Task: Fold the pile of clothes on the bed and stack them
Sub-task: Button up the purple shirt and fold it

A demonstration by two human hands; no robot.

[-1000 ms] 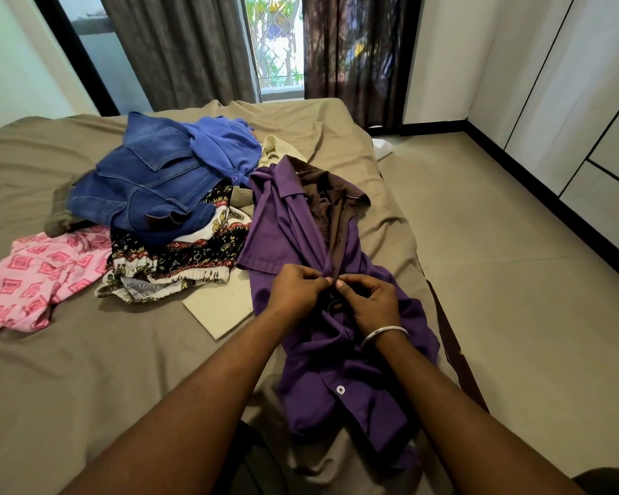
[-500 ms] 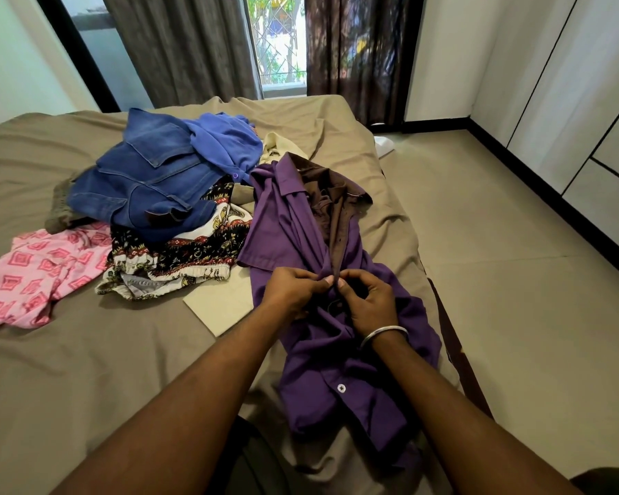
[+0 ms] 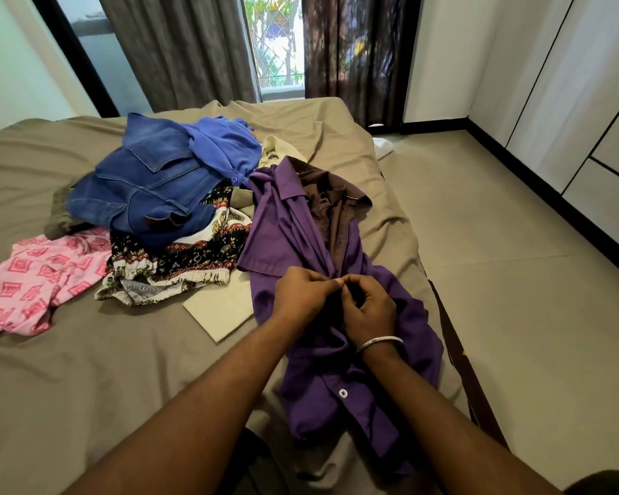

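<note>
Head view: the purple shirt (image 3: 283, 241) lies along the bed's (image 3: 86, 369) right edge. The left hand (image 3: 302, 296) and right hand (image 3: 368, 310) meet over it, fingertips pinching its front placket. The clothes pile (image 3: 165, 194) sits just left.

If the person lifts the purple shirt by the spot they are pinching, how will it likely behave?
The purple shirt will probably hang limp, since it already lies in soft folds on the bed. It looks thin, so likely light. Both the left hand and right hand pinch its front edges, so the unbuttoned lower part may swing open.
</note>
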